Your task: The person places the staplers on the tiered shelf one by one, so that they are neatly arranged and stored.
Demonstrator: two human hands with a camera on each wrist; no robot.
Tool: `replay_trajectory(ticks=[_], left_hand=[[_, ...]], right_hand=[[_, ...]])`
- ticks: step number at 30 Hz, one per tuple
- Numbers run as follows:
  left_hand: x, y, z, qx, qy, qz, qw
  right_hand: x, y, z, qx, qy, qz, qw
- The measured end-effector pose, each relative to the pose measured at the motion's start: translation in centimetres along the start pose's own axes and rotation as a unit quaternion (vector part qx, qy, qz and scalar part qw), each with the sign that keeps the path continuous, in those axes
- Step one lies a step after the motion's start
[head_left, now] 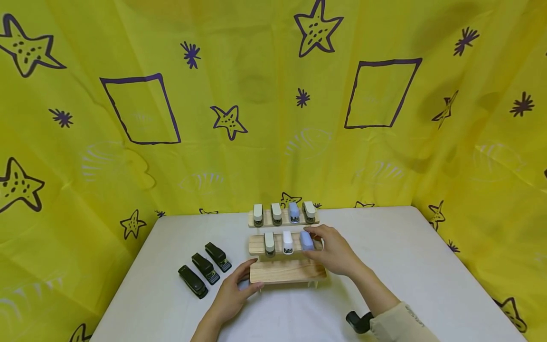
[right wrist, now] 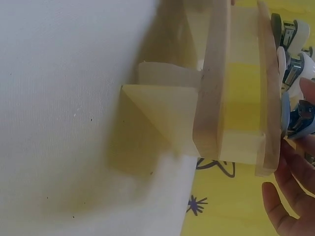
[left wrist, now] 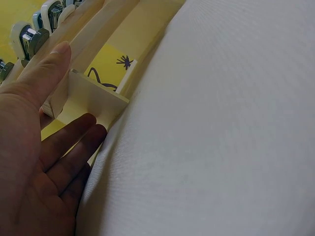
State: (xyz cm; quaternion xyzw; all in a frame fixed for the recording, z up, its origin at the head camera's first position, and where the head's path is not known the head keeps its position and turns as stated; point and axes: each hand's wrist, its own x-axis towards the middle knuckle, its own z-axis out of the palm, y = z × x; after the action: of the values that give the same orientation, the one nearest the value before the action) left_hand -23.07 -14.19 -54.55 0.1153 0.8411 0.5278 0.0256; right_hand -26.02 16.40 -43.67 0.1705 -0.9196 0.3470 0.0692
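A wooden three-step rack [head_left: 286,272] stands on the white table. On its middle step sit a pale green stapler [head_left: 269,243], a white stapler [head_left: 287,242] and a light blue stapler [head_left: 306,241] at the right end. My right hand [head_left: 335,250] holds that blue stapler between thumb and fingers; the right wrist view catches its dark blue underside. At the left end of the bare lowest step, my left hand [head_left: 232,289] grips the board, thumb at the front corner and index finger at the rear one. Its other fingers [left wrist: 78,152] lie beside the side support [left wrist: 96,93].
Several staplers, pale ones and a blue one [head_left: 294,212], line the top step. Three black staplers [head_left: 193,281] lie in a slanted row on the table left of the rack. A black curved object [head_left: 358,323] is beside the right sleeve. Yellow patterned curtains [head_left: 265,166] surround the table.
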Motion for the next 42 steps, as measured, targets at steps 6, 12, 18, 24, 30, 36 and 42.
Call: replay_trajectory(ticks=[6,12,18,24,30,36,42], left_hand=[[0.0,-0.2,0.1,0.003,0.000,0.004,1.0000],[-0.1,-0.2,0.1,0.003,0.001,0.004,1.0000],[-0.1,-0.1,0.0,-0.001,-0.001,-0.001,1.0000],[0.0,-0.2,0.0,-0.004,-0.002,-0.001,1.0000],[0.1,-0.2,0.0,-0.001,-0.002,0.003,1.0000],[0.1,-0.3,0.0,0.001,-0.002,0.005,1.0000],[0.1,-0.4,0.1,-0.002,-0.002,0.006,1.0000]], right_hand=[[0.0,0.1,0.6,-0.005,0.005,0.014,0.9999],[0.1,0.1,1.0,-0.010,0.007,0.031,0.9995],[0.2,-0.2,1.1,-0.005,0.013,0.037,0.9992],[0.2,-0.3,1.2,-0.008,0.019,0.046,0.9987],[0.3,-0.4,1.4,-0.013,0.028,0.051,0.9982],[0.2,-0.6,1.6,-0.006,0.037,0.058,0.9976],[0.2,-0.6,1.7,-0.004,0.041,0.064,0.9971]])
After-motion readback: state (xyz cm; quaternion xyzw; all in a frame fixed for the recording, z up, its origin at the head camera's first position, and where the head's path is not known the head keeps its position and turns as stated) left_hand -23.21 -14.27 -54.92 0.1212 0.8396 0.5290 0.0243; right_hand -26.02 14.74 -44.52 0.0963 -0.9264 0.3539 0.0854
